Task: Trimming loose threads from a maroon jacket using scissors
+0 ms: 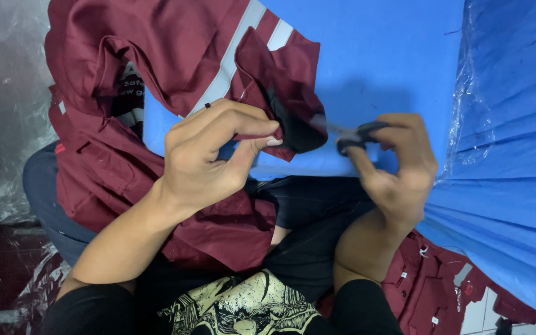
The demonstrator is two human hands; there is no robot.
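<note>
Left hand (209, 155), centre-left of frame, is closed in a pinch — thumb and fingers clamp a fold of the maroon garment (156, 49) near its dark-lined edge (296, 127). Right hand (398, 170), centre-right, is curled around small black-handled scissors (358, 135), fingers through or against the loops; the blades point left toward the pinched edge, blurred, so whether they are open or touching the cloth I cannot tell.

The garment spreads from upper left down over the person's lap, partly on the blue table surface (373, 49). Grey reflective stripes (231, 68) cross it near the top centre.

Handling, as a judgement: the cloth looks like soft, limp workwear fabric — light, drapes and bunches, not slippery, not fragile. It will sag unless held taut, so the hold belongs right beside the edge being worked, as the left hand has it, with the slack left on the table. The scissors look rigid and light, held at the loops.

Count: one garment in hand, one pair of scissors, two reflective stripes visible side by side. More maroon garments (429, 279) pile at lower right — number unclear. Clear plastic sheeting (7, 93) at the left edge, another plastic film (473, 93) over blue fabric (516, 205) at right.
</note>
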